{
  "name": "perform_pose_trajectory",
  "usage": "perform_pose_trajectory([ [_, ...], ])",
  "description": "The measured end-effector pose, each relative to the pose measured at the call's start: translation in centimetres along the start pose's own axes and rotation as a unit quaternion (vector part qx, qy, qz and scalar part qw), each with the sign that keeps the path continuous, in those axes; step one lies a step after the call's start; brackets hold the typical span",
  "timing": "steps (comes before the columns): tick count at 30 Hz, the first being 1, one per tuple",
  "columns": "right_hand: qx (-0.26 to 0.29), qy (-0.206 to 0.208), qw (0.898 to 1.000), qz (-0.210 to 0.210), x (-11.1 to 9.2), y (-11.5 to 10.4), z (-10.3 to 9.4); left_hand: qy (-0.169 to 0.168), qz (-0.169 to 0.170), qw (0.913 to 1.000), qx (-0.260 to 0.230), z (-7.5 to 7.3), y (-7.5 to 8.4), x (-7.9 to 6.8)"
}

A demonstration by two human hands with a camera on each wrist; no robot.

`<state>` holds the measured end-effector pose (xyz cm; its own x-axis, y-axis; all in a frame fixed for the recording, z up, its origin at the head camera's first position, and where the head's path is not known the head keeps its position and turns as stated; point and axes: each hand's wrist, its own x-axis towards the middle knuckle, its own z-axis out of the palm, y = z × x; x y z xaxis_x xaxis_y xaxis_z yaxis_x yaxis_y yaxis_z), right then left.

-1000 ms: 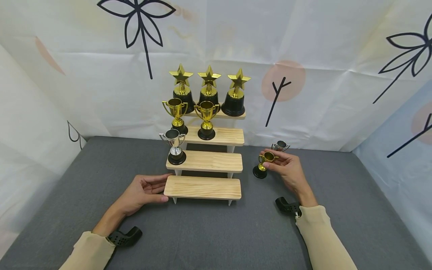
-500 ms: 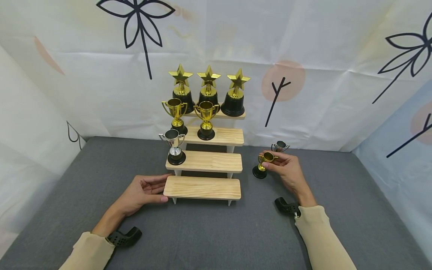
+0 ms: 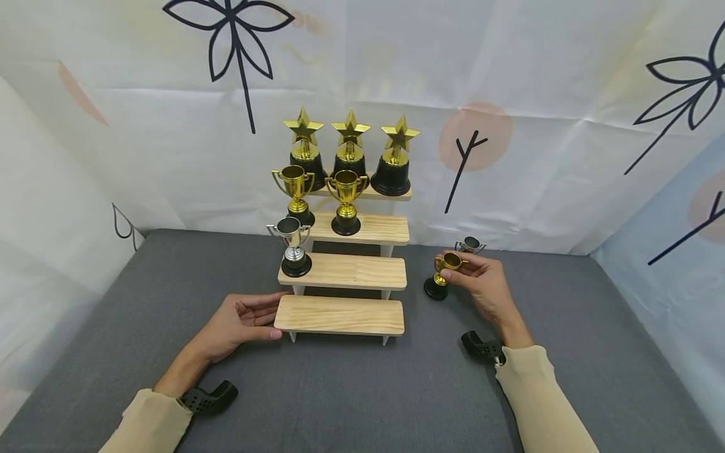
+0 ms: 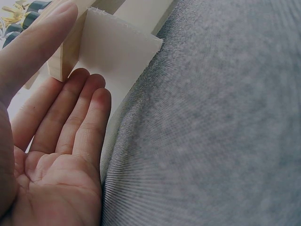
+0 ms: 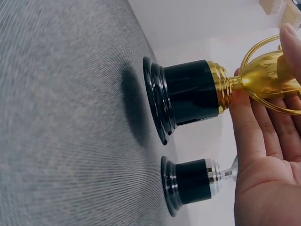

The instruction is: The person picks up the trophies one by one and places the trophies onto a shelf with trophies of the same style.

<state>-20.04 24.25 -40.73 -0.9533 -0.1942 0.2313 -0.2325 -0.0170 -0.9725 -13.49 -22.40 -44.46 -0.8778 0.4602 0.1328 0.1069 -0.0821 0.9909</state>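
Observation:
In the head view, my left hand (image 3: 240, 321) rests at the left end of the lowest step of a wooden display stand (image 3: 340, 316). Its fingers (image 4: 77, 120) are nearly straight, their tips by the board's end and white leg (image 4: 113, 52). My right hand (image 3: 478, 283) holds a small gold trophy cup (image 3: 439, 278) by its bowl, right of the stand. The cup's black base (image 5: 188, 94) is just above the grey cloth, casting a shadow. Behind that hand stands a silver trophy cup (image 3: 471, 244), partly hidden; its black base (image 5: 193, 181) shows in the right wrist view.
Several star trophies (image 3: 392, 170) line the top step. Two gold cups (image 3: 347, 189) occupy the second step down, left and middle. Another silver cup (image 3: 296, 245) stands at the left of the third. A white patterned cloth (image 3: 544, 163) hangs behind the grey tabletop (image 3: 351, 402).

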Motion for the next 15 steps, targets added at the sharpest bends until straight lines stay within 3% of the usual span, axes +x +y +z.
perform_pose_trajectory([
  [10,-0.013,0.013,1.0,-0.005,0.0,-1.5,0.3,-0.002,0.0,1.0,-0.003,-0.1,0.0,0.0],
  [15,0.006,0.009,1.0,-0.019,-0.1,-2.3,0.4,-0.005,0.002,1.0,-0.005,0.0,0.0,0.0],
])
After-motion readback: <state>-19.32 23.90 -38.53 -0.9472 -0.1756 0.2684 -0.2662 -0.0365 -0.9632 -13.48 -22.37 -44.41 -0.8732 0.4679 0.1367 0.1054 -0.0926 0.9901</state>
